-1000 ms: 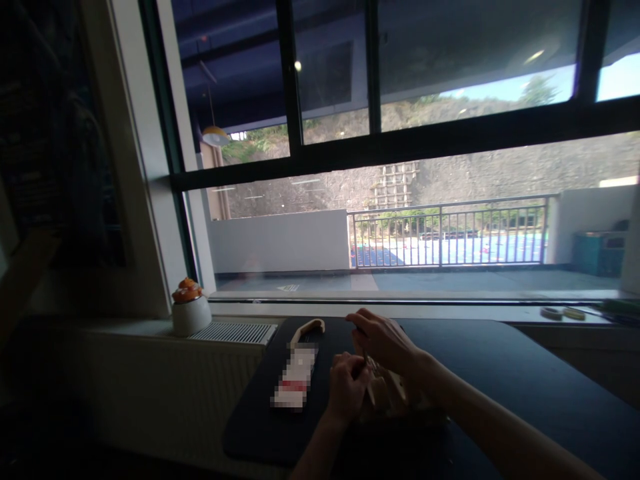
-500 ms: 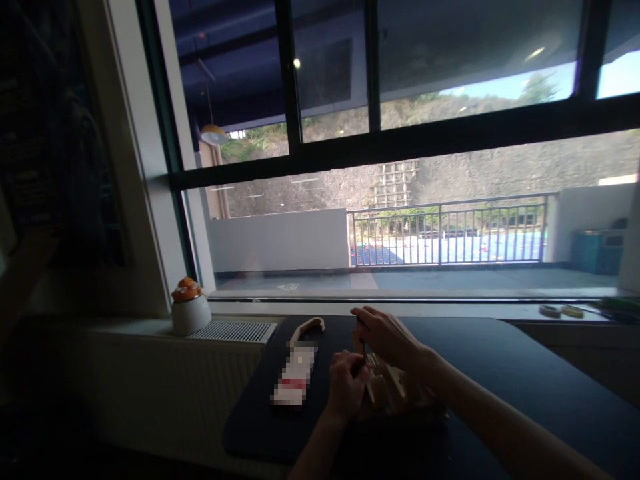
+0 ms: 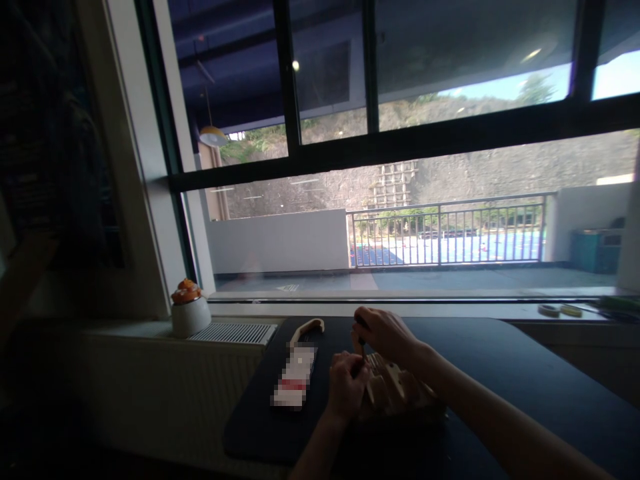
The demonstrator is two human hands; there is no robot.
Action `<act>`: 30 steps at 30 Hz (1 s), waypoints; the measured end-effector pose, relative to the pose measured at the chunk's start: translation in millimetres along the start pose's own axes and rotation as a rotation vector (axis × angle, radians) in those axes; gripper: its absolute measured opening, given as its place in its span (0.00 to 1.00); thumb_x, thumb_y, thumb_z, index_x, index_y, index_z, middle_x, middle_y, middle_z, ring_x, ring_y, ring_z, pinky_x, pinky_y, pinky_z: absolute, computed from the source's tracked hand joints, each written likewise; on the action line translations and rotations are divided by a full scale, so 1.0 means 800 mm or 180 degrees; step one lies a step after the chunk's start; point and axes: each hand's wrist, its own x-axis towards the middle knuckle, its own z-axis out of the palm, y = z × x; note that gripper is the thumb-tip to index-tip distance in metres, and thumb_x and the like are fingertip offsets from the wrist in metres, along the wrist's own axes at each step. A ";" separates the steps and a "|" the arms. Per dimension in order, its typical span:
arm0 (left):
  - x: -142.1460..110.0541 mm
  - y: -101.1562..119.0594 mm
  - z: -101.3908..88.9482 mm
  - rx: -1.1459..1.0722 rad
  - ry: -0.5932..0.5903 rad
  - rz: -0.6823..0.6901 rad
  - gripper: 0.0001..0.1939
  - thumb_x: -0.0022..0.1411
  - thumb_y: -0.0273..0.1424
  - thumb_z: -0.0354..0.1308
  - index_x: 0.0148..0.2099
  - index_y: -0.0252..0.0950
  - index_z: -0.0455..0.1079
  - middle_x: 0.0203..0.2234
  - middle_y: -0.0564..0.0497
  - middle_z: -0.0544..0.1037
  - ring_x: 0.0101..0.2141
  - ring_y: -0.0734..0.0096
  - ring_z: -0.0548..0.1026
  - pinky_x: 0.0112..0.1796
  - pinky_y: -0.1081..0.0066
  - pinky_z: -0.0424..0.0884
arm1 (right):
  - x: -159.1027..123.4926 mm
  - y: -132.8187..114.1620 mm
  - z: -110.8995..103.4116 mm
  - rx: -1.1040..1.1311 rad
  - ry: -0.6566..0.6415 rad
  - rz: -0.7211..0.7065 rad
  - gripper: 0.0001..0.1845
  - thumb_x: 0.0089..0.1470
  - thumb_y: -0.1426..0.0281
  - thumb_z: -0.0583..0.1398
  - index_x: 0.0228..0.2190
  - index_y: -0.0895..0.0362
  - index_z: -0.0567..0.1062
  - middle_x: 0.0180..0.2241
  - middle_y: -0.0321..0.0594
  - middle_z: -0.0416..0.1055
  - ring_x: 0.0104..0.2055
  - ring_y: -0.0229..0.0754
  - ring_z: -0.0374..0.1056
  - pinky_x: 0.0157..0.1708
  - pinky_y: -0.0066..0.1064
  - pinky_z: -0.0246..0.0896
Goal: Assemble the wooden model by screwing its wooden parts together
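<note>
Both my hands work close together over a light wooden model made of several pale pieces, resting on a dark table. My left hand is curled into a fist against the model's left side, pinching a part of it. My right hand is closed from above around a small dark upright tool or peg that touches the model's top. To the left lies a flat white and red package, with a curved wooden piece just beyond it.
A white pot with an orange top stands on the window sill over a radiator grille. A large window with dark frames fills the view ahead. Small objects lie on the sill at far right. Another person's arm is dim at far left.
My right hand has shifted slightly right and closed tighter over the dark piece on the model. My left hand stays put against the model.
</note>
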 end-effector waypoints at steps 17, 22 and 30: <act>-0.001 -0.001 0.001 -0.0053 0.0026 0.0020 0.06 0.57 0.28 0.55 0.32 0.36 0.73 0.28 0.49 0.74 0.36 0.64 0.69 0.38 0.67 0.65 | 0.000 0.001 -0.005 0.0118 0.0018 -0.0210 0.13 0.58 0.68 0.53 0.42 0.55 0.74 0.36 0.42 0.75 0.33 0.40 0.70 0.29 0.28 0.52; 0.000 -0.002 0.000 -0.0014 0.0011 0.0045 0.06 0.58 0.29 0.55 0.31 0.36 0.73 0.28 0.49 0.74 0.36 0.64 0.69 0.38 0.67 0.65 | -0.002 0.003 -0.002 0.0149 -0.0019 -0.0272 0.19 0.56 0.73 0.53 0.48 0.55 0.71 0.42 0.44 0.74 0.38 0.41 0.70 0.32 0.28 0.54; -0.001 -0.001 0.000 -0.0005 0.0034 0.0047 0.06 0.58 0.28 0.55 0.31 0.37 0.73 0.28 0.49 0.74 0.36 0.64 0.69 0.38 0.67 0.65 | 0.002 0.002 -0.002 0.0094 -0.0023 -0.0244 0.13 0.56 0.68 0.55 0.42 0.55 0.74 0.38 0.42 0.76 0.35 0.43 0.71 0.30 0.29 0.53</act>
